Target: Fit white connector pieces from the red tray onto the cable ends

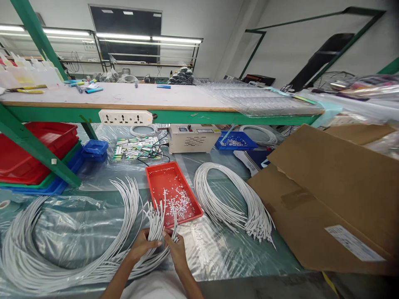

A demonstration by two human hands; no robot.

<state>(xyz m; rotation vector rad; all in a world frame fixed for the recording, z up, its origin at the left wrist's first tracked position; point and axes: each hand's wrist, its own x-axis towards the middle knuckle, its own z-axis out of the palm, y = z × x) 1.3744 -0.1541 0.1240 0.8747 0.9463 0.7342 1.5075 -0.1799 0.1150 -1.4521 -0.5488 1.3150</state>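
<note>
My left hand [144, 246] is closed around a thick bundle of white cables [155, 222], their cut ends standing up above the fingers. Beside it, my right hand [176, 245] grips a smaller group of the same cables, with the thumb toward the left hand. From both hands the cables run down and left into a big loose coil [18, 257] on the plastic-covered bench. Just beyond the fingertips lies a red tray [160, 178] scattered with small white and silvery bits. Some cable ends overlap the tray's near edge.
Right of the tray lies another coil of white cables [202, 187]. A large cardboard box [330, 199] stands at the right. Behind are a beige machine [195, 139], a blue tray [240, 143] and a power strip [124, 117] on the green shelf frame. Stacked bins [37, 153] stand left.
</note>
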